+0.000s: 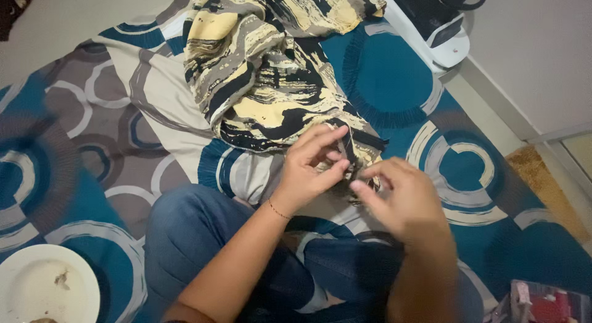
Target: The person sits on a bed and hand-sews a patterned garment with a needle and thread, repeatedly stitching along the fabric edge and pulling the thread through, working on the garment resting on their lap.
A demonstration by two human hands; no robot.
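- Pinching a dark edge of the patterned cloth (271,82), the left hand (311,169) sits just left of the frame's middle, its fingers (330,155) closed together on the fabric
- The right hand (404,196) meets it from the lower right, fingertips drawn together at the same spot; a thin pale thread (351,138) rises between the two hands, but whether the right fingers hold a needle is too small to tell
- The worked edge lies directly between the two sets of fingers, touching both; the left hand is on the cloth's side, so it is the nearer to the bulk of the fabric
- From that point the cloth runs up and to the left, its long axis going from the frame's centre to the top middle, where it is heaped in loose folds
- The cloth looks thin and limp, printed in black, cream, grey and yellow streaks
- It lies on a bedsheet (394,76) of teal, grey and white rings, soft and slightly creased
- The person's knees in blue jeans (197,230) fill the lower centre, below the hands
- A white plate (37,286) with crumbs sits at lower left
- A white appliance (441,27) is at the top right, and a small box of red items (542,304) at the lower right
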